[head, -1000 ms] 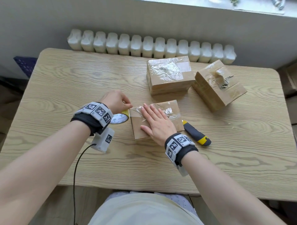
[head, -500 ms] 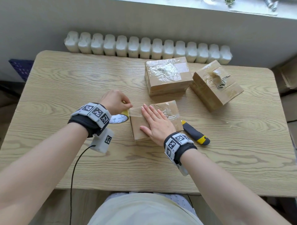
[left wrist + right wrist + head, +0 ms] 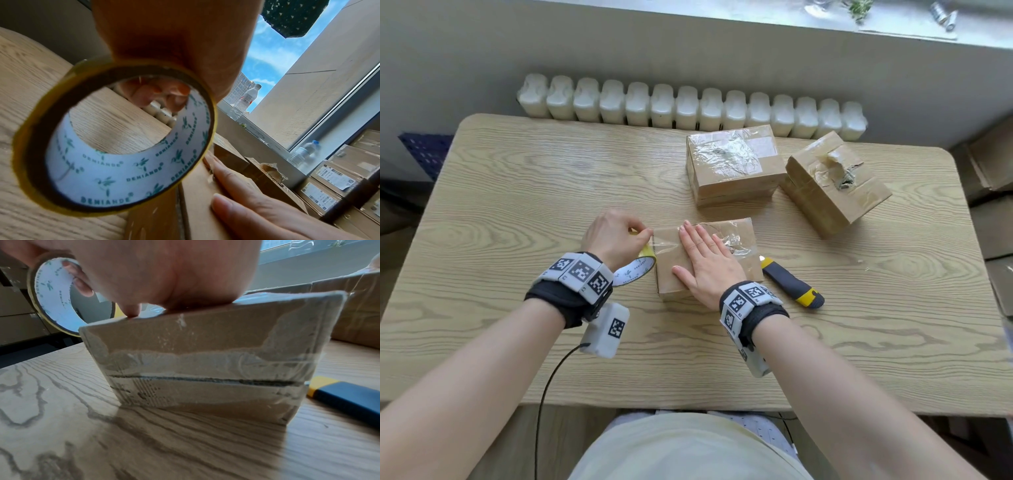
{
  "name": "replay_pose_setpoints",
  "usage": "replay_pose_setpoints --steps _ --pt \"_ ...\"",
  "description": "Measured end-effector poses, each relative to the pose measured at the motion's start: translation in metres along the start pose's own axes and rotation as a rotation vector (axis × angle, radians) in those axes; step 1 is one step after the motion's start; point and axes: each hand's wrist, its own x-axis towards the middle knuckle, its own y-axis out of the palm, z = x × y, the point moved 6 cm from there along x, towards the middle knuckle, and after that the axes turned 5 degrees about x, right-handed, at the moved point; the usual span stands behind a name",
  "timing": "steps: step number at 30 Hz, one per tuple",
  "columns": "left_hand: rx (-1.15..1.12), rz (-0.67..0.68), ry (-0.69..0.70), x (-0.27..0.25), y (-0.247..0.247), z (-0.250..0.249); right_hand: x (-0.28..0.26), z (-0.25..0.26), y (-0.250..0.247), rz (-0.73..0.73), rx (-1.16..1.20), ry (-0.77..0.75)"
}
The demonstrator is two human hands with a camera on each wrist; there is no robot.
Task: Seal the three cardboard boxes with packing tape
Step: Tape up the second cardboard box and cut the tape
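**Tape runs leftward off the near box**

Your right hand [image 3: 707,265] lies flat, fingers spread, on the box [image 3: 739,236]. Just left of the box, your left hand [image 3: 613,240] grips the roll [image 3: 635,270]; the strip's long axis runs left–right. The right wrist view alone shows the box's near face, with an open seam under old tape.
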Motion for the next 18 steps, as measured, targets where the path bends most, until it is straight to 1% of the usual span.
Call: replay_pose_setpoints --steps 3,6,8,10,12,15,18 --pt "-0.01 0.003 -0.01 -0.003 0.0 0.002 -0.001 0.001 -0.001 -0.001 0.021 -0.003" --pt "-0.015 0.01 -0.031 -0.003 0.001 0.009 -0.006 -0.002 -0.007 -0.039 0.118 -0.065" --pt "-0.015 0.014 -0.034 -0.004 0.003 0.012 -0.01 -0.001 -0.007 -0.076 0.099 -0.127" --pt "-0.041 0.005 -0.026 -0.007 0.004 0.014 -0.01 -0.002 -0.004 -0.087 0.052 -0.151" --pt "-0.044 -0.032 0.01 -0.011 0.003 0.011 -0.01 -0.004 -0.003 -0.091 0.034 -0.149" --pt "0.042 -0.108 0.079 -0.019 -0.001 0.004 -0.009 -0.005 -0.001 -0.091 0.008 -0.164" --pt "0.074 -0.157 0.109 -0.025 -0.005 -0.002 -0.009 -0.003 0.001 -0.085 -0.003 -0.17"
